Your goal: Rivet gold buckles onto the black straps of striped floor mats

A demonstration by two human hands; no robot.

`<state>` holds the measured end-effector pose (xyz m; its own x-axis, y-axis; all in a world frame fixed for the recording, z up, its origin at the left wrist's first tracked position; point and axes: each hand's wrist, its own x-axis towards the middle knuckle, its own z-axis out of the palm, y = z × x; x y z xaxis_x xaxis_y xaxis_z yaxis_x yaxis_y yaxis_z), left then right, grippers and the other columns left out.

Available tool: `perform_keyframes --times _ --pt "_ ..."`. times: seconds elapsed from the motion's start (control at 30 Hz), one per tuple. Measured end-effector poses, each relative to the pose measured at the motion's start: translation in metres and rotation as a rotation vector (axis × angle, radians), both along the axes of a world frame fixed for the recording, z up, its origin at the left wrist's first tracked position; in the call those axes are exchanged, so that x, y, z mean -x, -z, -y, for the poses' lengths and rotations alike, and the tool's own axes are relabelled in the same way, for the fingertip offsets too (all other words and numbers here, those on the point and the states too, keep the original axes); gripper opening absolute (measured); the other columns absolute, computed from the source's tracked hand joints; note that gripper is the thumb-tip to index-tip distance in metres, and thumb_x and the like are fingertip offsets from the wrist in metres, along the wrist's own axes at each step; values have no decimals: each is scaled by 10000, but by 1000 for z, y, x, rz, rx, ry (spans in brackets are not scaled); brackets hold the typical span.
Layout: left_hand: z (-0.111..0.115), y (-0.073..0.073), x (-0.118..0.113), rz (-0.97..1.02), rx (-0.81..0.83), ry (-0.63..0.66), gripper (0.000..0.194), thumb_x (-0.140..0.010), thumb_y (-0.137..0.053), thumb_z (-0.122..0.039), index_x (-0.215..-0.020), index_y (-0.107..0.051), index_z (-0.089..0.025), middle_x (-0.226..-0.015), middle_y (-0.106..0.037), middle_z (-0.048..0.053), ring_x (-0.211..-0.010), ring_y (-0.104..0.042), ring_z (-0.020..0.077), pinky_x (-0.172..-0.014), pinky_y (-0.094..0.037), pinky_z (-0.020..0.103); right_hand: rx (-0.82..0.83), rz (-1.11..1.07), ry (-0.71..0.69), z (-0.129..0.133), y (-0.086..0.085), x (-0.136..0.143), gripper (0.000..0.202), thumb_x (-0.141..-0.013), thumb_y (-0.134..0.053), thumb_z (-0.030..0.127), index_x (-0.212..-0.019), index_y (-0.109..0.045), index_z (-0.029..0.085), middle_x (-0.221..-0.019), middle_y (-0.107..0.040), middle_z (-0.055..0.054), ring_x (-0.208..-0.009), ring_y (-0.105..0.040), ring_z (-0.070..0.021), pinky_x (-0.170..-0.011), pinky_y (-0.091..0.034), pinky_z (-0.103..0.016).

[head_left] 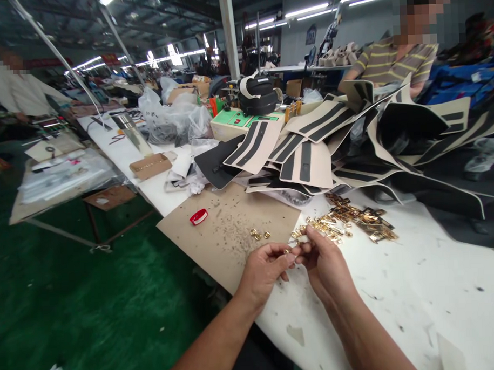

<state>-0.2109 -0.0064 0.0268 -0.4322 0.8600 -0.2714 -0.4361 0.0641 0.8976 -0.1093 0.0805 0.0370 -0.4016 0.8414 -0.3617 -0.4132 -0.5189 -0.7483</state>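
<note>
My left hand (pixel 263 269) pinches a small gold metal fitting (pixel 287 251) between thumb and fingertips. Close against it, my right hand (pixel 326 260) grips a thin pale piece (pixel 301 240), whose kind I cannot make out. The fingertips of both hands meet above the table edge. Just beyond them lie a few gold fittings (pixel 257 235) on a brown board (pixel 184 236) strewn with dark scraps. A larger heap of gold fittings (pixel 323 225) and flat gold-and-dark metal plates (pixel 373 224) spreads to the right. A red and white oval object (pixel 198 217) rests on the board.
Curved beige panels with dark strips (pixel 307 164) are piled on the white table (pixel 396 293). Behind them stands a green-topped machine (pixel 245 123). Clear plastic bags (pixel 175 117) and a cardboard box (pixel 150 165) lie left. A person in a striped shirt (pixel 382 61) is across the table.
</note>
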Motion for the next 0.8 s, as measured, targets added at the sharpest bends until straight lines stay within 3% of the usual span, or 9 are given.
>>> perform_keyframes --times 0.13,0.27,0.4,0.53,0.8 --pt "1 0 3 -69 31 -8 378 -681 -890 -391 -918 -738 -139 -792 -784 72 -683 -711 174 -486 -489 198 -83 6 -4 -1 2 -1 346 -772 -833 471 -838 -621 206 -580 -549 61 -557 -609 -152 -483 -475 -229" --pt "3 8 5 -283 111 -110 222 -728 -825 -295 -884 -766 -148 -578 -669 -14 -520 -609 114 -443 -439 179 -421 246 -15 2 -4 -9 342 -857 -753 528 -926 -642 212 -601 -611 40 -584 -593 -169 -577 -481 -281" --pt "7 13 4 -391 139 -150 176 -752 -797 -274 -888 -783 -162 -593 -659 -17 -515 -596 115 -453 -454 193 -708 568 -92 7 -13 -14 379 -919 -649 592 -859 -644 218 -588 -635 26 -565 -574 -166 -618 -454 -293" --pt "7 14 3 -447 127 -156 175 -749 -802 -293 -876 -794 -172 -642 -683 -2 -534 -605 126 -475 -485 213 -810 676 -121 9 -14 -13 379 -937 -619 585 -817 -646 227 -581 -626 30 -548 -582 -166 -587 -433 -288" --pt "8 14 3 -494 121 -151 156 -758 -787 -286 -872 -792 -181 -680 -696 10 -562 -608 135 -490 -493 221 -865 741 -136 8 -9 -12 371 -948 -597 578 -819 -654 234 -599 -617 31 -555 -575 -169 -582 -423 -292"
